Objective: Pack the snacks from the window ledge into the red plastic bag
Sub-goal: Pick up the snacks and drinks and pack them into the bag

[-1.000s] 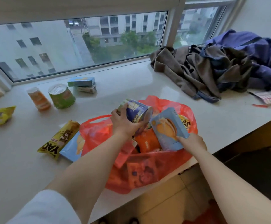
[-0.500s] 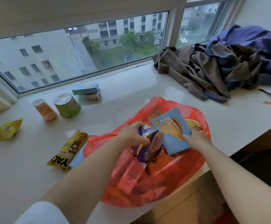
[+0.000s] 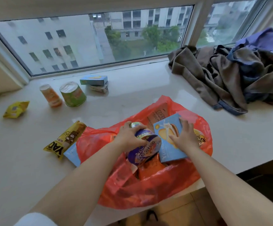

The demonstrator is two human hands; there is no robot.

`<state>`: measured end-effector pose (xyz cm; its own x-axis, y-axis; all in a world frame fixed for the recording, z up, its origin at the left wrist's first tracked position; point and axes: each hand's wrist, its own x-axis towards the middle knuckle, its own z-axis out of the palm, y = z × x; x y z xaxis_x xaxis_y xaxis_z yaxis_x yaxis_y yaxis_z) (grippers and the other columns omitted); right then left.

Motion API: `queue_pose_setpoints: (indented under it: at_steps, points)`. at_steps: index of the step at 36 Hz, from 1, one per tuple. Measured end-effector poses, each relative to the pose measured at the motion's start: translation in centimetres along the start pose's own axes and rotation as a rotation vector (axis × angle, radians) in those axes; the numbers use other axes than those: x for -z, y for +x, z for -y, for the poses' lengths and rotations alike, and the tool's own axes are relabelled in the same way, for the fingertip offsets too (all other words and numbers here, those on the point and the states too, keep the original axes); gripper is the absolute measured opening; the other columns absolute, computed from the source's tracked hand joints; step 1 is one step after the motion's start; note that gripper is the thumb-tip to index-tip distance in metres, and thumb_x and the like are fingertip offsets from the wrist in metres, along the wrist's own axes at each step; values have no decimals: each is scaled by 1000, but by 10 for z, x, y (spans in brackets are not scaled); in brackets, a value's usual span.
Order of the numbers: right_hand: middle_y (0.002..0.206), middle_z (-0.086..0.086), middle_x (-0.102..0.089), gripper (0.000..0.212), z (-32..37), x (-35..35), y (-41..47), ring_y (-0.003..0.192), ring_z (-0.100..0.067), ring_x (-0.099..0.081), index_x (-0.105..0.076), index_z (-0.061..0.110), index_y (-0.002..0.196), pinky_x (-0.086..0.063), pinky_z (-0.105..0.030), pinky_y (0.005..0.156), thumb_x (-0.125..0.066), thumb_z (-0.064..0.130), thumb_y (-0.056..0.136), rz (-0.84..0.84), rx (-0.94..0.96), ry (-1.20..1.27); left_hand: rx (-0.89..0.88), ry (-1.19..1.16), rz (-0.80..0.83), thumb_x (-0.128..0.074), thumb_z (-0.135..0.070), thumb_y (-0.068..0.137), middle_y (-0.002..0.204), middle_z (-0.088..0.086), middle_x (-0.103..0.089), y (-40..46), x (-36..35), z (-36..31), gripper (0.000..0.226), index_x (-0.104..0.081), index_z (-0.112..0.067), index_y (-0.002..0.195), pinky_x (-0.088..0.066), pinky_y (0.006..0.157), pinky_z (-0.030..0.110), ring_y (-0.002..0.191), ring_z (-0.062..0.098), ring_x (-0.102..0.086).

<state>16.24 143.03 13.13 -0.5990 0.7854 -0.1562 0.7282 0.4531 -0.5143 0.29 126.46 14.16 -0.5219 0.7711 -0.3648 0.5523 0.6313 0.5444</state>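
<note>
The red plastic bag [image 3: 152, 190] lies open at the ledge's front edge with several snacks inside. My left hand [image 3: 129, 136] grips a purple cup snack [image 3: 143, 149] inside the bag's mouth, tilted on its side. My right hand [image 3: 184, 136] rests with spread fingers on a light blue cookie box [image 3: 168, 132] that stands in the bag. Left of the bag lie a yellow wrapped bar [image 3: 65, 139] and a pale blue packet [image 3: 72, 154] partly under the bag.
On the ledge [image 3: 132, 98] further back stand an orange cup [image 3: 51, 95], a green cup [image 3: 73, 93] and two stacked small boxes [image 3: 95, 82]. A small yellow packet [image 3: 16, 109] lies far left. A heap of brown and blue clothes [image 3: 240, 70] fills the right.
My left hand carried the purple cup from above the bag down into its mouth. My right hand shifted from the blue box's lower edge up onto its face.
</note>
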Motion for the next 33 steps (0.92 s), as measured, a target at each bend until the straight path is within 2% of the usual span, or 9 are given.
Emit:
queue_pose_setpoints:
  at_steps: [4,11,16,20,24,26,29,31,33]
  points:
    - [135,-10,-36,63,-14,0,-2,109,-31,-53,-25,14,127,-38,-30,74,-66,33,83,69,29,-13,20,-47,47,-72,-49,67,142,2,-22,-3,2,-1,64,-42,-52,123,-45,100,47,130,32,-29]
    - [139,-9,-36,67,-30,5,-1,113,-32,-53,-21,14,132,-43,-34,76,-62,41,85,169,144,-117,59,-60,84,-72,-56,70,136,-1,-25,-9,3,-10,58,-45,-48,120,-46,99,39,126,25,-35]
    - [140,-17,-34,76,-24,2,8,131,-30,-33,-19,6,143,-29,-38,107,-51,49,88,130,178,-263,127,-6,18,-63,-62,75,156,-1,-2,-12,-8,-18,60,-38,-53,129,-22,115,48,143,29,-6]
    - [150,-12,-26,80,-20,4,13,138,-27,-23,-22,8,145,-21,-38,114,-40,60,88,108,194,-254,153,35,50,-54,-71,76,158,0,8,-15,-5,-19,69,-29,-53,138,-16,117,50,145,27,4]
    - [156,-2,-13,107,6,7,10,142,-21,-12,-13,17,149,-12,-38,117,-11,80,63,109,463,-342,184,-83,-4,-31,-76,82,159,1,-1,-17,-4,-16,66,-30,-48,141,-11,117,52,146,27,0]
    - [156,3,-10,109,24,8,7,143,-18,-7,-11,25,150,-7,-37,117,-13,82,57,167,589,-362,199,-110,-72,-23,-65,93,158,5,-11,-17,3,-16,57,-34,-40,143,-10,118,47,146,25,-8]
    - [156,8,-9,104,49,4,6,144,-17,0,-11,35,148,-2,-38,118,-30,84,59,281,728,-387,219,125,-202,-26,-53,98,153,7,-27,-15,14,-7,48,-38,-36,142,-15,115,41,141,24,-21]
    - [156,8,-10,100,61,-1,8,144,-17,-3,-11,37,148,-6,-39,117,-56,74,68,429,703,-298,311,262,-210,-35,-56,95,154,8,-24,-14,18,3,53,-34,-35,143,-14,116,45,142,27,-18]
    - [157,8,-8,105,72,-8,11,144,-18,-5,-11,38,148,-13,-42,116,-70,63,65,594,598,-148,439,186,-204,-46,-62,87,153,13,-23,-13,20,10,64,-35,-33,143,-19,114,45,141,31,-21]
